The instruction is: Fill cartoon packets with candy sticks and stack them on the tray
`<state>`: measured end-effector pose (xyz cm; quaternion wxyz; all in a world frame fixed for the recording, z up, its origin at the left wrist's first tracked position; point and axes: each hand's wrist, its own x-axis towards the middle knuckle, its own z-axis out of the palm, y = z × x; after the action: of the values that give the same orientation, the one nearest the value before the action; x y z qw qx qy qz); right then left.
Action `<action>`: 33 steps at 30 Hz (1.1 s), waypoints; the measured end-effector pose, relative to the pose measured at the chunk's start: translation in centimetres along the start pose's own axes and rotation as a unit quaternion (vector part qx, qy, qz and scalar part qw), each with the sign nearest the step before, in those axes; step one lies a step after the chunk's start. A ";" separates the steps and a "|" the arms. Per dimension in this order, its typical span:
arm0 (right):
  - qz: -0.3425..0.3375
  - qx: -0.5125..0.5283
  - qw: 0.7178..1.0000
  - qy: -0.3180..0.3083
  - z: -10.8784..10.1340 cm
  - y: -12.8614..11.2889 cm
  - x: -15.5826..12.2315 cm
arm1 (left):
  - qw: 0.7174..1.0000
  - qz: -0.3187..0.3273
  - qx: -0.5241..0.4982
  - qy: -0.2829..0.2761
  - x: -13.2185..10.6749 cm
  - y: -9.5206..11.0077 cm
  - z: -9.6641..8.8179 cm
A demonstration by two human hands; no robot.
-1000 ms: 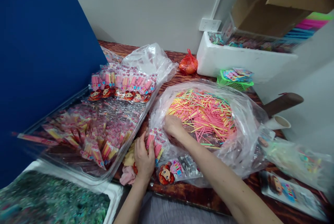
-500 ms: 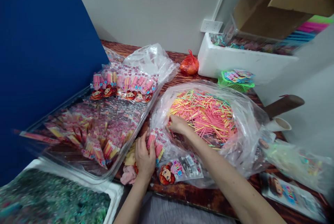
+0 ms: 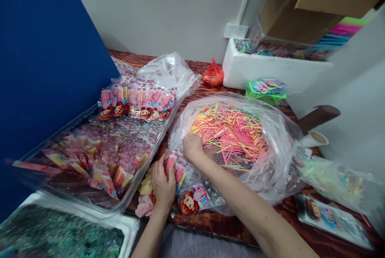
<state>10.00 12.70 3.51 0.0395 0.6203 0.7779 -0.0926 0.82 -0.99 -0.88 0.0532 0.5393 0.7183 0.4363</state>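
My left hand [image 3: 164,186] rests at the table's front, its fingers curled on a small clear packet of pink and yellow sticks [image 3: 179,170]. To its right, my right hand [image 3: 192,147] is closed, back of the hand up, at the left rim of a large clear plastic bag [image 3: 281,142]. Whatever its fingers hold is hidden. Inside the open bag lies a heap of thin pink, yellow and green sticks [image 3: 231,127]. A flat printed packet with a red-haired cartoon figure [image 3: 190,202] lies below my right forearm.
On the left, a clear tray [image 3: 141,178] bears many filled packets [image 3: 99,154]. A white foam box [image 3: 270,69], green basket [image 3: 267,97] and red bag of round orange things [image 3: 213,74] stand behind. Cardboard tubes [image 3: 319,117] and another printed packet [image 3: 331,218] are on the right.
My right hand has drawn slightly left, away from the stick heap toward the packets by my left hand. My left hand stays on its packet. The whole view has shifted a little.
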 end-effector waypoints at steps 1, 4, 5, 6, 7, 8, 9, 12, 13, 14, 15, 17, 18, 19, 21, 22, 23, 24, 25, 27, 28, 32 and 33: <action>0.001 -0.002 1.000 0.003 0.1 0.0 0.0 | 1.000 0.000 0.002 0.000 0.0 0.0 0.0; -0.004 0.001 1.000 0.000 0.3 0.4 -0.1 | 1.000 0.000 0.006 0.000 0.1 0.1 0.0; -0.008 0.004 1.000 -0.006 0.2 0.7 -0.1 | 1.000 0.002 0.006 0.000 0.1 0.1 0.0; -0.014 0.010 1.000 -0.014 0.1 1.0 0.0 | 1.000 0.004 0.005 0.001 0.1 0.0 0.0; -0.022 0.017 0.999 -0.022 -0.1 1.4 0.1 | 1.000 0.006 0.005 0.001 0.2 0.0 0.0; -0.030 0.026 0.999 -0.032 -0.2 1.8 0.2 | 1.000 0.007 0.005 0.002 0.2 0.0 0.0; -0.039 0.036 0.998 -0.041 -0.4 2.3 0.4 | 1.000 0.007 0.005 0.002 0.2 -0.1 0.0; -0.052 0.076 0.993 -0.072 -1.1 3.7 0.9 | 1.000 0.007 0.001 0.000 0.1 0.0 0.0; -0.052 0.091 0.991 -0.082 -1.3 4.1 1.0 | 1.000 0.007 -0.002 -0.001 0.1 0.0 -0.1; -0.049 0.106 0.989 -0.091 -1.5 4.5 1.0 | 1.000 0.007 -0.004 -0.003 0.1 0.0 -0.1; -0.046 0.122 0.987 -0.099 -1.7 4.9 1.0 | 1.000 0.007 -0.005 -0.004 0.1 0.1 -0.1; -0.033 0.158 0.981 -0.111 -1.9 5.7 0.9 | 1.000 0.005 -0.002 -0.004 0.1 0.1 -0.1; -0.024 0.180 0.976 -0.118 -1.9 6.2 0.8 | 1.000 0.005 0.000 -0.004 0.0 0.1 -0.1; -0.013 0.205 0.971 -0.126 -1.8 6.7 0.7 | 1.000 0.004 0.003 -0.003 0.0 0.1 -0.1; 0.013 0.265 0.953 -0.145 -1.6 7.9 0.3 | 1.000 0.003 0.006 -0.002 0.0 -0.1 0.0; 0.027 0.299 0.941 -0.153 -1.5 8.5 0.0 | 1.000 0.002 0.007 -0.001 0.0 -0.1 0.0; 0.041 0.335 0.928 -0.158 -1.3 9.2 -0.3 | 1.000 0.001 0.007 -0.002 0.0 -0.2 0.0; 0.054 0.371 0.913 -0.159 -1.2 9.8 -0.6 | 1.000 0.000 0.008 -0.004 0.1 -0.2 0.0; 0.064 0.406 0.899 -0.154 -1.0 10.4 -0.9 | 1.000 -0.001 0.011 -0.008 0.1 -0.2 0.0; 0.075 0.471 0.869 -0.130 -0.7 11.5 -1.5 | 0.999 -0.001 0.024 -0.034 0.3 -0.1 -0.1; 0.076 0.499 0.855 -0.116 -0.5 11.9 -1.8 | 0.998 0.002 0.037 -0.054 0.4 0.1 -0.2; 0.070 0.568 0.818 -0.062 0.6 13.1 -2.5 | 0.987 0.039 0.113 -0.110 0.6 0.9 -0.7; 0.071 0.575 0.813 -0.049 1.0 13.3 -2.6 | 0.985 0.048 0.127 -0.108 0.6 1.2 -0.9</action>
<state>23.50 12.86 1.74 -0.2801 0.5776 0.5336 -0.5506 0.96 -1.01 0.74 0.0399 0.6196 0.7310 0.2830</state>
